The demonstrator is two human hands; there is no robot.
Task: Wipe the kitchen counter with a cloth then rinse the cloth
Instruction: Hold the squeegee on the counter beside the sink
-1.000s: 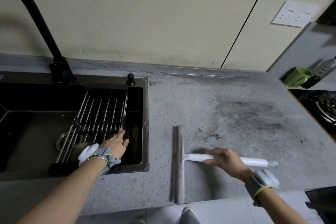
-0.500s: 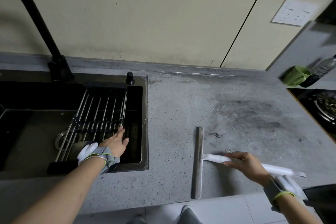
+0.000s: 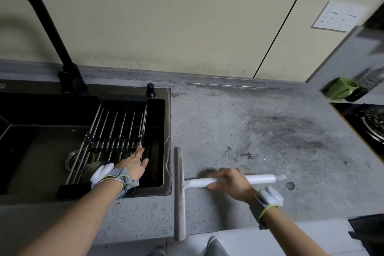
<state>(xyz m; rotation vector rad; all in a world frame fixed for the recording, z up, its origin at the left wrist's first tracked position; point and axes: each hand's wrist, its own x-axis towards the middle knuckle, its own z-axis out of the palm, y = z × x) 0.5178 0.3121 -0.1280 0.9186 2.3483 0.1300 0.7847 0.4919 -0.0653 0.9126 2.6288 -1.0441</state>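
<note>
**Squeegee at the sink's edge, no cloth in sight**

The right hand [image 3: 230, 183] has its fingers curled over the white, rod-shaped plastic handle of a T-shaped squeegee [image 3: 180, 193], gripping it about halfway along. The squeegee lies flat on the speckled grey stone kitchen counter [image 3: 270, 131], its long pale blade running from 12 to 6 o'clock just beside the right rim of the sink, with the blade's near end reaching past the counter's front edge. The handle points toward 3 o'clock.

The left hand [image 3: 134, 165] is flat, fingers straight and together, resting on the steel-rod roll-up drying rack [image 3: 112, 137] that spans the right part of the black rectangular sink [image 3: 167, 131]. It holds nothing. Both wrists carry grey straps with white pieces attached.

A dark smudged patch on the counter sits at about 2 o'clock from the right hand. A tall black curved tap [image 3: 41, 23] rises at the sink's back, toward 10 o'clock. At the far right, around 2 o'clock, a green mug [image 3: 341, 89] stands touching a clear plastic bottle [image 3: 372, 81], with a stove burner [image 3: 372, 122] below them. A white double wall socket [image 3: 336, 16] is mounted above.
</note>
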